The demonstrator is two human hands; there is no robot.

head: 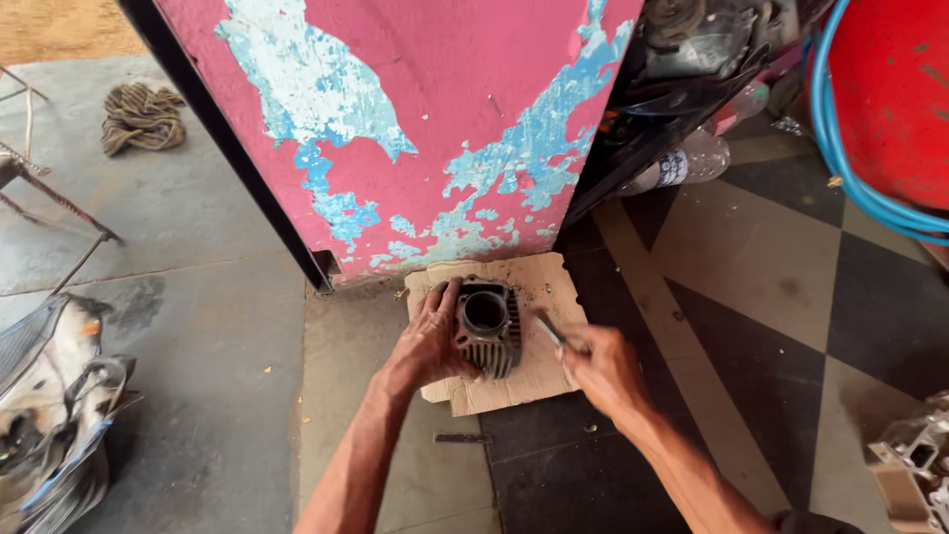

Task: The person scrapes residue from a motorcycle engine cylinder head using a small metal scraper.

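A dark finned metal engine cylinder [488,329] with a round bore stands on a piece of brown cardboard [539,282] on the floor. My left hand [427,343] grips the cylinder's left side, fingers over its top edge. My right hand [605,371] holds a thin metal blade-like tool [550,329], its tip pointing at the cylinder's right side, close to the fins.
A pink wall pillar [395,129] with peeling blue paint rises just behind the cardboard. A coiled rope [143,117] lies far left, motorcycle body panels [49,396] at left. A small flat metal piece [462,437] lies on the floor. Plastic bottle [692,160], blue hose [860,188], metal part [914,460] at right.
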